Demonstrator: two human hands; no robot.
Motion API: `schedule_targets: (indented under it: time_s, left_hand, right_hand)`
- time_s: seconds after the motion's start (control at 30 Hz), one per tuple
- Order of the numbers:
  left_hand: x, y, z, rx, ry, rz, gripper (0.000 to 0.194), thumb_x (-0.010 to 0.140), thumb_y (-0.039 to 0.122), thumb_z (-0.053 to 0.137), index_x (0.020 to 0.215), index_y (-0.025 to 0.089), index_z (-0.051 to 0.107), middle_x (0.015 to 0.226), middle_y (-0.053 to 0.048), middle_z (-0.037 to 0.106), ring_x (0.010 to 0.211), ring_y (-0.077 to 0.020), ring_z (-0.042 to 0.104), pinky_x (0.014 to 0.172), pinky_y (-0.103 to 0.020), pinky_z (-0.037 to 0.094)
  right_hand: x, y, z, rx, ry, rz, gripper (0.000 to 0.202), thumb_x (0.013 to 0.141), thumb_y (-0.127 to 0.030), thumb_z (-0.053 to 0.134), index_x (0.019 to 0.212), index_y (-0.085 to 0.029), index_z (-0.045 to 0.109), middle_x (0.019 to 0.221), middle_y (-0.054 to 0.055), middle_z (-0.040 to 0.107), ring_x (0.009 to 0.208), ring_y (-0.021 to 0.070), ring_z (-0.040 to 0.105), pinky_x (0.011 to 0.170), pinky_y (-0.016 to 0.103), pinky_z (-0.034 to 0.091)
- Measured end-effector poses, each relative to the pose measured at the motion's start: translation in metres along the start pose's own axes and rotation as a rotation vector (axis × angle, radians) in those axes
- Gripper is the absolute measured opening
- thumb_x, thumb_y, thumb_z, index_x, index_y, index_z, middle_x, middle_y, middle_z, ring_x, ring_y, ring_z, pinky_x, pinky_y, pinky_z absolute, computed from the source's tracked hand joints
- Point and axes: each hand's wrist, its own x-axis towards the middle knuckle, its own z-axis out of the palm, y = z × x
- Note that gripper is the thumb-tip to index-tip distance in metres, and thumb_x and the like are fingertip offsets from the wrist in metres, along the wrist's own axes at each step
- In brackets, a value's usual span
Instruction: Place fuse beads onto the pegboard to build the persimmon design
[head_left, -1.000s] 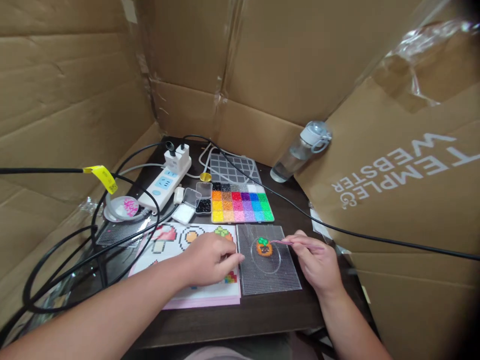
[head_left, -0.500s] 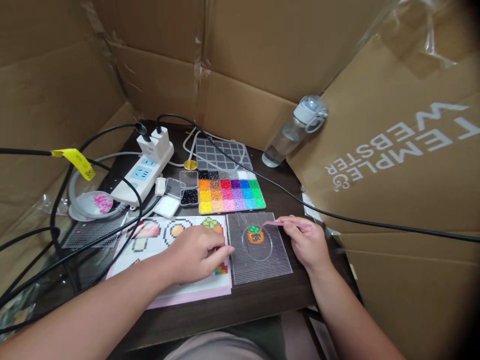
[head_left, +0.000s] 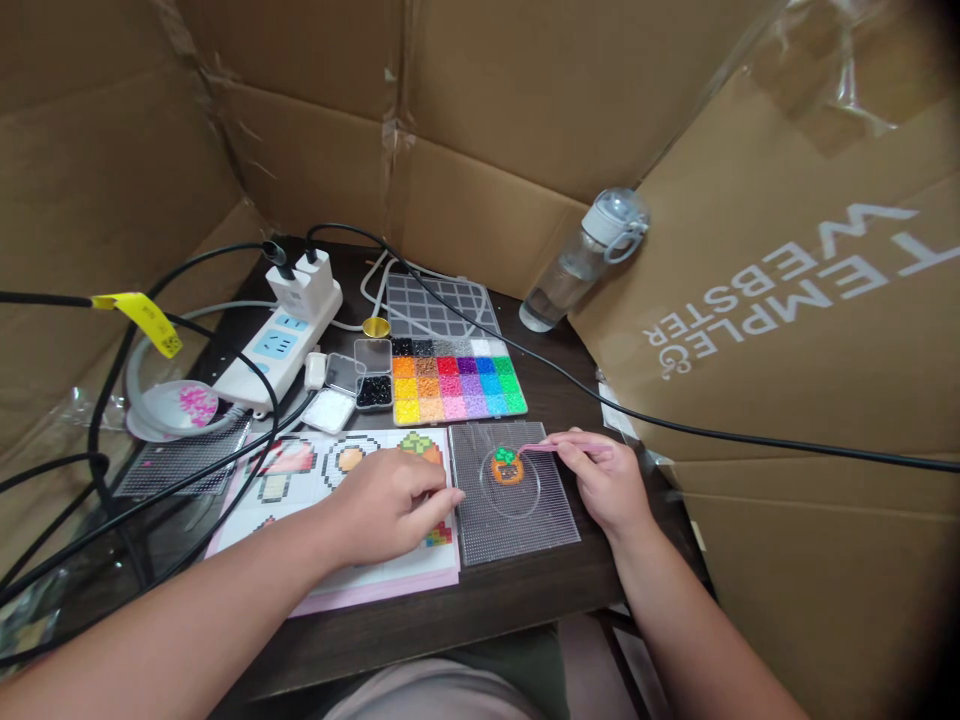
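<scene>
Beads in orange and green make a small patch (head_left: 508,470) on the clear peg board (head_left: 517,540), which lies by the near edge of the table (head_left: 495,600), toward its right side. Pink tweezers (head_left: 538,447) are pinched in the right hand (head_left: 611,485), tips just beside the green beads. The hands are apart; the left hand (head_left: 394,505) rests curled over the pattern sheet (head_left: 405,580), thumb at the board's left edge.

Work this fine likely calls for tips brought down steeply and lightly, without brushing neighbouring beads; a left fingertip pressing the board's edge would probably stop it sliding.

Whether the tips hold a bead is too small to tell, and the dark marks inside the orange are hard to read. The left palm is out of sight, so I cannot say whether it holds anything. Hand and forearm hide much of the sheet. Toward the table's left side, black cables (head_left: 45,299) obscure what lies beneath.
</scene>
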Motion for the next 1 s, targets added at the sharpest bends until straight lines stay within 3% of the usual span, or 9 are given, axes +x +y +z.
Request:
schedule_targets:
  time_s: [0.8, 1.0]
  left_hand:
    - [-0.0007, -0.0010, 0.0001, 0.034, 0.002, 0.017, 0.041, 0.098, 0.029, 0.044, 0.060, 0.019, 0.055, 0.053, 0.002, 0.051, 0.048, -0.0111, 0.045, 0.051, -0.026, 0.028]
    - [-0.0012, -0.0011, 0.0003, 0.040, -0.004, 0.015, 0.042, 0.099, 0.030, 0.043, 0.060, 0.019, 0.054, 0.053, 0.003, 0.050, 0.048, -0.0111, 0.045, 0.051, -0.026, 0.028]
  right_hand:
    - [-0.0002, 0.0051, -0.0005, 0.002, 0.048, -0.007, 0.016, 0.087, -0.036, 0.066, 0.082, -0.030, 0.081, 0.084, 0.002, 0.079, 0.084, 0.0221, 0.072, 0.099, 0.043, 0.048]
    - [0.0000, 0.0029, 0.0026, 0.126, 0.072, 0.010, 0.023, 0.084, -0.043, 0.067, 0.080, -0.025, 0.080, 0.082, 0.007, 0.079, 0.081, 0.0245, 0.072, 0.084, 0.042, 0.054]
